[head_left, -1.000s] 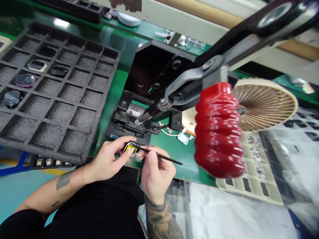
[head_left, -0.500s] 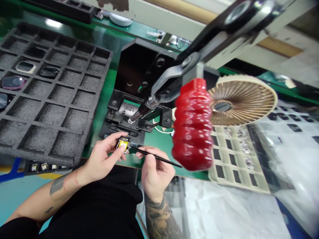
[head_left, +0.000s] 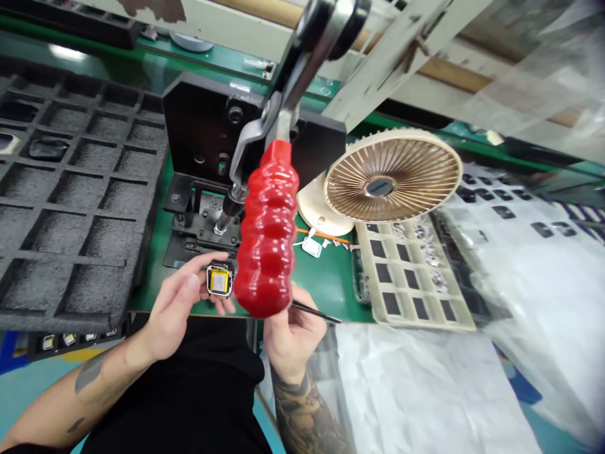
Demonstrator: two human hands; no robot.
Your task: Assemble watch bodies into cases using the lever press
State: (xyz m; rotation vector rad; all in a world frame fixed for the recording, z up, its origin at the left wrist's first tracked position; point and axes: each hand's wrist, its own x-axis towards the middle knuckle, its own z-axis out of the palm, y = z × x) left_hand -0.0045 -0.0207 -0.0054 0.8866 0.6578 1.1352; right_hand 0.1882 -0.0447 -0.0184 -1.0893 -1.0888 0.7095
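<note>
My left hand (head_left: pixel 177 299) holds a small square watch case (head_left: pixel 220 279) by its edges, its open side up, showing a yellow-framed part inside. My right hand (head_left: pixel 293 337) is closed around thin black tweezers (head_left: pixel 316 311), whose back end sticks out to the right. Their tips and some of my right fingers are hidden behind the red ribbed grip (head_left: pixel 265 236) of a lever press. Just beyond the watch case stands the black base of the press (head_left: pixel 201 236) with its metal plunger (head_left: pixel 227 214).
A grey foam tray (head_left: pixel 78 252) with several watch cases lies at left. Below its front edge, a dark strip (head_left: pixel 35 345) carries several small parts. At right are a round fan (head_left: pixel 392 176), a cream compartment box (head_left: pixel 425 320) and plastic sheeting (head_left: pixel 534 271).
The view has swung to the right. My left thumb has come off the yellow part, which now shows fully. The tweezers have drawn away from the watch case, to the right.
</note>
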